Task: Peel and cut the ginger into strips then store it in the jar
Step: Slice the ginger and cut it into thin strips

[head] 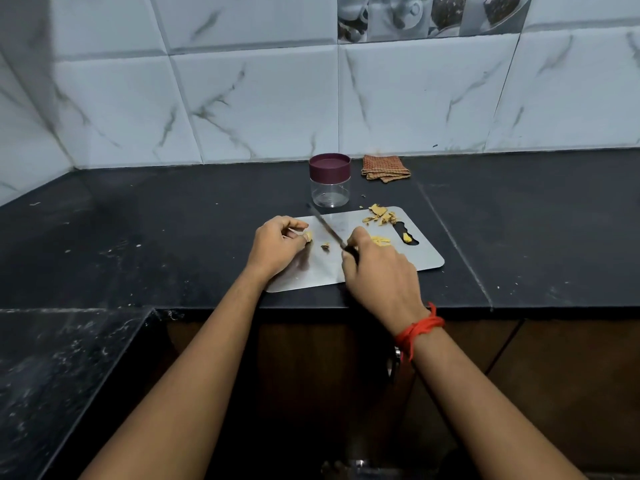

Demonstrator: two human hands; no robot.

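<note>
On the steel cutting board (pixel 318 268), the left hand (pixel 277 244) pinches a small ginger piece (pixel 307 236) at the board's left edge, while the right hand (pixel 379 271) is clenched round the handle of a knife (pixel 326 224) whose blade slants across the board's middle. Ginger strips (pixel 380 240) lie just beyond the right hand and peels (pixel 379 216) sit at the board's far right corner. The lidded jar (pixel 330 181) stands just behind the board.

Folded checked cloth (pixel 385 168) — dark counter (pixel 173 220)
</note>
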